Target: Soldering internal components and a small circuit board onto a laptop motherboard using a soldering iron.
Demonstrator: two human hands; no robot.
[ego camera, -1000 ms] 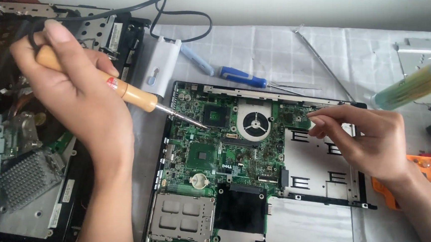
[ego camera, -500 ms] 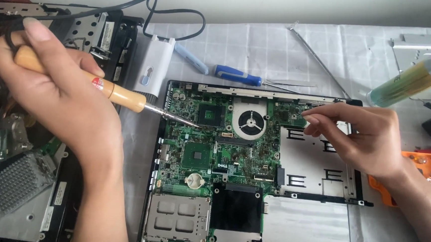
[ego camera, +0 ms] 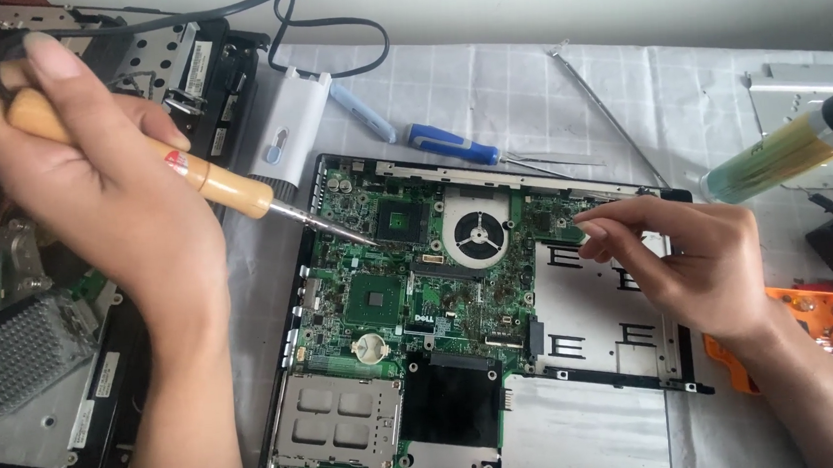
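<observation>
The opened laptop (ego camera: 461, 337) lies flat on the tabletop (ego camera: 485, 85), its green motherboard (ego camera: 391, 284) and round fan (ego camera: 475, 237) bared. The left hand (ego camera: 96, 186) clasps a wooden-handled soldering iron (ego camera: 191, 175), tip at the board. The right hand (ego camera: 698, 260) pinches at the board's edge; what its grip holds I cannot tell.

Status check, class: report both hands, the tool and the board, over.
Left hand grips wooden-handled soldering iron, tip at green motherboard. Right hand fingertips rest on board's upper right. Cooling fan sits between them.
</observation>
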